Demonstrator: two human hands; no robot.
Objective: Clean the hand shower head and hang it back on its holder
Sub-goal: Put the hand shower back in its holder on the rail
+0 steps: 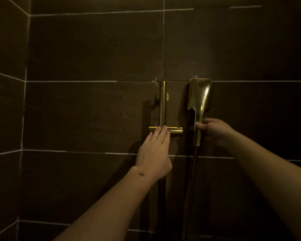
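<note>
Two hands engaged: right hand [210, 128] clenched round hand shower head [199, 96] at its handle, upright, just right of holder [165, 130]; left hand [155, 152] flat, released, steadying holder. Advice: align handle, seat gently.

No writing, label, brand mark, number or sign can be read anywhere in this dim view. The gold shower head [199, 94], the gold rail [162, 103] with its holder [175, 131], and the dark wall tiles [94, 49] all show plain surfaces with no lettering.
</note>
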